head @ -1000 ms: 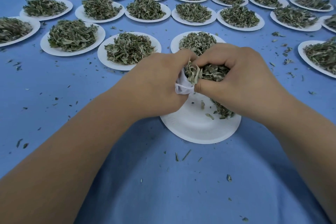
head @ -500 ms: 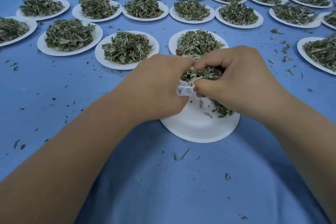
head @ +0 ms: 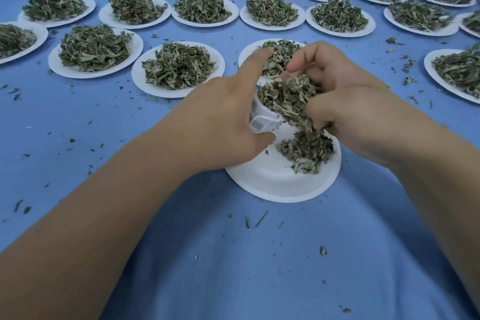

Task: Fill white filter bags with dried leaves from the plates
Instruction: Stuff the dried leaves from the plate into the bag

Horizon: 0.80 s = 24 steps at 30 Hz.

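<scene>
Left hand (head: 220, 122) gripped filter bag (head: 262, 122), index newly raised toward 12 o'clock — right hand (head: 363, 112) fingers loosened yet curled on dried leaves (head: 285, 99); mouth reopened, filling unfinished

No text, label, brand, number or sign can be read anywhere: the white paper plates (head: 272, 184) from 9 through 12 to 3 o'clock, the white filter bag (head: 262, 122) at centre and the blue cloth (head: 233, 267) show plain surfaces.
</scene>
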Motion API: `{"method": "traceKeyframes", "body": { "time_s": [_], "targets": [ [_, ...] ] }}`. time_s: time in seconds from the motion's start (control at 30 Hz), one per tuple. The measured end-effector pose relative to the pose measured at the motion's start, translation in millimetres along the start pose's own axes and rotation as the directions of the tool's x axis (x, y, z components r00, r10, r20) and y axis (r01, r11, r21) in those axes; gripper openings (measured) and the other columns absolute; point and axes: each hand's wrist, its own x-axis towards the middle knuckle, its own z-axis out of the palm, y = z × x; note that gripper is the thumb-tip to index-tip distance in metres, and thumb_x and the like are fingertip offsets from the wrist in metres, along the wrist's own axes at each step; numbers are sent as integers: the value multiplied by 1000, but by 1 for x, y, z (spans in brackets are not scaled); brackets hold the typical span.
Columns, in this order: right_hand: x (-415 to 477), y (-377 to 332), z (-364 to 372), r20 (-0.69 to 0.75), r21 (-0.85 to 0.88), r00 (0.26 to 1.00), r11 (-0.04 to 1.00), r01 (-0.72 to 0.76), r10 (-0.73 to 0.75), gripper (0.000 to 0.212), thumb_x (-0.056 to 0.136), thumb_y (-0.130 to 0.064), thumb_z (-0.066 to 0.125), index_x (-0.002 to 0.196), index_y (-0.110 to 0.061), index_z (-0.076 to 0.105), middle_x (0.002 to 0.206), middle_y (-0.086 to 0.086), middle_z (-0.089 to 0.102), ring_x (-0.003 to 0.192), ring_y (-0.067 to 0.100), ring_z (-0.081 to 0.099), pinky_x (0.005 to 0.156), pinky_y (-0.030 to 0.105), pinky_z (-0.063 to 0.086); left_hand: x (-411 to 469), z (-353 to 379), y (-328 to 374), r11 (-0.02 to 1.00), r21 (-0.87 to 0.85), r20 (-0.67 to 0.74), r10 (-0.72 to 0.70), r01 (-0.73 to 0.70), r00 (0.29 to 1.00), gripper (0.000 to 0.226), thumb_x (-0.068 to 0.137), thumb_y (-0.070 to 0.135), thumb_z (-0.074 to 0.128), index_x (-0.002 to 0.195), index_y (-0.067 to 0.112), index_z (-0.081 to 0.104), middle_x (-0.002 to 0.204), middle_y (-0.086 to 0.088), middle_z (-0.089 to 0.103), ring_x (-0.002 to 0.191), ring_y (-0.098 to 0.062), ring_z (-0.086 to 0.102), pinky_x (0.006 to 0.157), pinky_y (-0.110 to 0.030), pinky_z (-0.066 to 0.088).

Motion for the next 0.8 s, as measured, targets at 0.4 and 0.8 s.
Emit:
{"method": "traceKeyframes", "body": {
  "time_s": [0.4,0.8],
  "targets": [
    [-8,5,-4,-163,-254,975,961,108,-152,24,82,-13,77,92,-35,76,99,25,72,86,48,65,83,59,56,0,-8,-1,992,97,10,-86,85,996,42,79,37,67,65,25,29,68,6,38,61,-8,34,53,-31,22],
    [-10,10,6,-135,-266,958,940,213,-255,5,88,-24,79,88,-27,76,75,-14,69,60,0,56,60,11,42,-4,-4,5,993,121,-125,6,9,992,35,80,33,67,95,26,37,58,12,35,53,-4,36,49,-26,20]
  ]
}}
